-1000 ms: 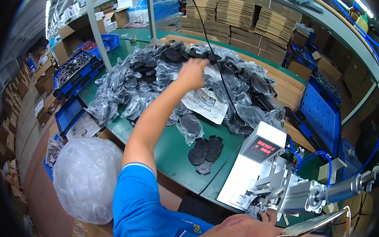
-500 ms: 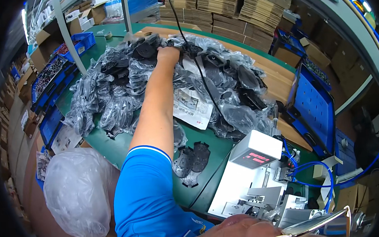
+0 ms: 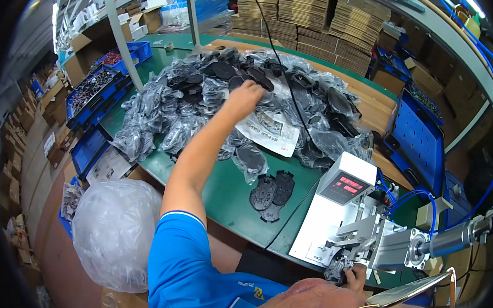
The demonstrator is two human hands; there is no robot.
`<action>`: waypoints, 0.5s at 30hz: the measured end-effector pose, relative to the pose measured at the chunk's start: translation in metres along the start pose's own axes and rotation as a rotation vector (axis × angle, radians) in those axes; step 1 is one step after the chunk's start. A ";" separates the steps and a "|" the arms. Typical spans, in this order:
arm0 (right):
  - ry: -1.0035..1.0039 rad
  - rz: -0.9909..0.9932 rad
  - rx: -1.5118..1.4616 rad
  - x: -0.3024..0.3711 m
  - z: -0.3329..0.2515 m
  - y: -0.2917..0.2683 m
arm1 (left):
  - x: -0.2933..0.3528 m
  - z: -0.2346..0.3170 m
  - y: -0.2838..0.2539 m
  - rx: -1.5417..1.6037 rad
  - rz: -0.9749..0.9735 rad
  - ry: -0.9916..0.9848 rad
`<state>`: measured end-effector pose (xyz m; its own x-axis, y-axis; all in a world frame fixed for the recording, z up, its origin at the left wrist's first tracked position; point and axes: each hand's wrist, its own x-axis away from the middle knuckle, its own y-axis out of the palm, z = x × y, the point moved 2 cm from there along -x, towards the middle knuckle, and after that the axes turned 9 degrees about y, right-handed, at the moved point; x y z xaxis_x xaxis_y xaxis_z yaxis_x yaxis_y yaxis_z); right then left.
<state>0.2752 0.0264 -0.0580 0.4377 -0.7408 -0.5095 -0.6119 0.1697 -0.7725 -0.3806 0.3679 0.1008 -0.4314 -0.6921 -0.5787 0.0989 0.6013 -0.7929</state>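
My left arm reaches over the table, and my left hand [image 3: 245, 98] is closed at the near side of a heap of bagged black parts [image 3: 197, 89]. Its fingertips are pinched at the edge of a black oval plate [image 3: 260, 80]. At the lower right, my right hand [image 3: 355, 276] is partly hidden. Its fingers curl against a small grey and black piece [image 3: 338, 266] at the front of a white bench machine [image 3: 313, 234]. Several loose black plates [image 3: 271, 193] lie on the green table between the heap and the machine.
A printed paper sheet [image 3: 270, 133] lies under the heap's near edge. A black cable [image 3: 293, 89] hangs across it. Blue trays [image 3: 415, 138] stand at the right, and blue bins [image 3: 93, 93] at the left. A large filled plastic bag [image 3: 116, 235] is beside my left arm.
My left hand has drawn back from deep in the heap, toward me, with a black plate at its fingers. My right hand has come into view by the machine. The view has shifted.
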 end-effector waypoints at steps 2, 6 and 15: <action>-0.036 0.022 0.037 -0.001 0.001 0.003 | 0.022 0.036 -0.009 0.041 0.121 0.087; -0.042 0.045 0.049 0.005 0.004 0.007 | 0.067 0.112 -0.017 0.217 0.153 0.225; -0.037 0.016 0.056 0.001 -0.001 0.002 | 0.078 0.106 -0.053 0.278 0.090 -0.240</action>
<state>0.2739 0.0253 -0.0597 0.4532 -0.7132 -0.5347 -0.5814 0.2182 -0.7838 -0.3246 0.2401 0.0778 -0.1903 -0.7352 -0.6506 0.3812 0.5554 -0.7391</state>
